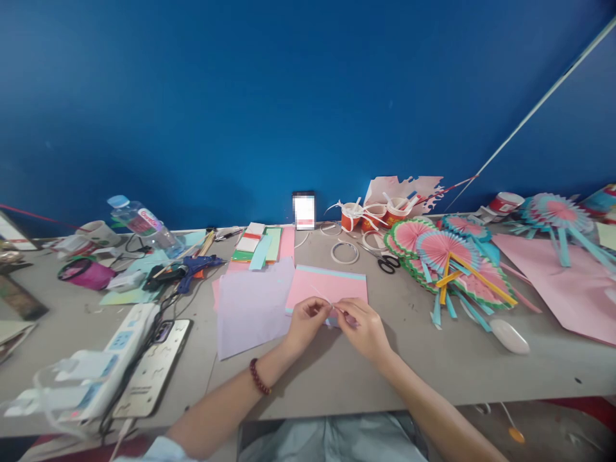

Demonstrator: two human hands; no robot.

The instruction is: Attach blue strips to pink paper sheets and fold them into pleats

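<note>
My left hand (pixel 310 321) and my right hand (pixel 362 322) meet fingertip to fingertip over the near part of a pink sheet (pixel 330 282) with light blue edges. Between the pinched fingers is a thin white strand (pixel 321 294), whose free end curves up to the left. Both hands are closed on it; its other end is hidden by the fingers. A lilac sheet (pixel 253 308) lies left of my left hand, partly beside the pink one.
Colourful paper fans (pixel 447 250) and black scissors (pixel 388 264) lie to the right. White tape rings (pixel 344 253) and red cups (pixel 351 217) stand behind. At left are a blue glue gun (pixel 192 269), a power strip (pixel 118 353), a phone (pixel 153 369) and a bottle (pixel 147 224).
</note>
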